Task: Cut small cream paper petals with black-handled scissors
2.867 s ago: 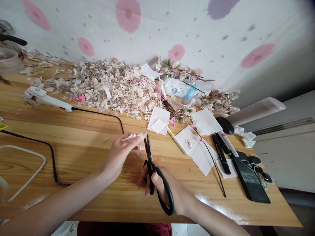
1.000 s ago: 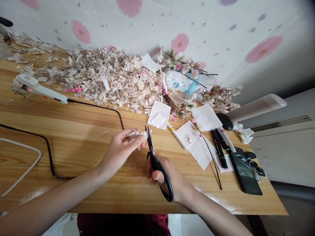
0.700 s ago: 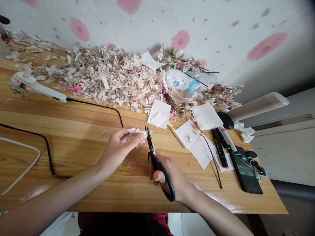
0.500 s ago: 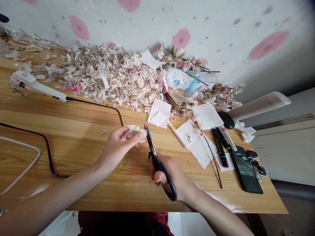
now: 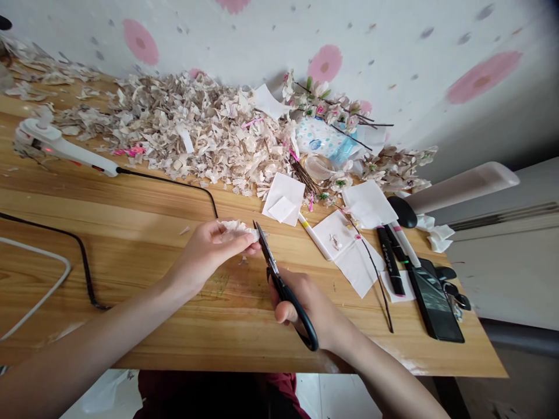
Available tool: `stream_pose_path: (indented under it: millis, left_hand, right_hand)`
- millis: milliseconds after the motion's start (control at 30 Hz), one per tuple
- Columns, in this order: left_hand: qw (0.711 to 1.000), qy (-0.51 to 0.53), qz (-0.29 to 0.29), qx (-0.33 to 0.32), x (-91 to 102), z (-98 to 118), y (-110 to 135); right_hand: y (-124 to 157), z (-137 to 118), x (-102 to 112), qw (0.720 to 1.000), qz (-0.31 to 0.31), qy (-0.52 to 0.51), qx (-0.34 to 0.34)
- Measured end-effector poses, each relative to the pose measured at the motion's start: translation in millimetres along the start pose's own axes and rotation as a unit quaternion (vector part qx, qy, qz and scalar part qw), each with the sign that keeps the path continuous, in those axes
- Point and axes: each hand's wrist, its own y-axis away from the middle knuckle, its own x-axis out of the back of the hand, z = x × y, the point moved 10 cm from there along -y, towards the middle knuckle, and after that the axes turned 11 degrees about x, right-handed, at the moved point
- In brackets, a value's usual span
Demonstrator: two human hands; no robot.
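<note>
1. Black-handled steel scissors [image 5: 265,250] sit in the right hand [image 5: 305,308], seen from the head camera. The hand is closed firmly round the grip, with the blades pointing away from the person and toward the work.
2. The left hand [image 5: 203,253] is curled into a narrow pinch. It holds a crumpled cream paper scrap [image 5: 233,228] between thumb and fingertips, above the tabletop, with one end projecting toward the blades.
3. The blade tips stand just beside the scrap. Contact cannot be confirmed from this angle, and the blades appear nearly closed.
4. Cut output: a large heap of cream paper shreds flecked with pink [image 5: 196,139] covers the far side of the honey-toned wooden table [image 5: 131,331]. A few small shreds lie just below the left hand.
5. Uncut stock: white paper squares [image 5: 283,198] lie at the edge of the heap. Pink-and-white artificial blossom sprigs on dark twigs [image 5: 325,102] stand beyond them, so material remains on hand.
6. Ancillary items: a white corded hot-glue gun [image 5: 56,142] lies at far left, and a black smartphone [image 5: 434,305] lies at right.
</note>
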Motion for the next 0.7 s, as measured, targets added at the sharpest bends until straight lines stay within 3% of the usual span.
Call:
stream_pose_path:
  millis: [167, 700]
  left_hand:
    - [1.0, 0.009, 0.015, 0.011, 3.1, 0.4, -1.1]
    - [0.998, 0.034, -0.019, 0.039, -3.8, -4.4, -3.6]
  right_hand:
    - [0.9, 1.8, 0.5, 1.0, -0.003, 0.008, -0.012]
    - [0.9, -0.3, -0.8, 1.0, 0.011, -0.002, -0.011]
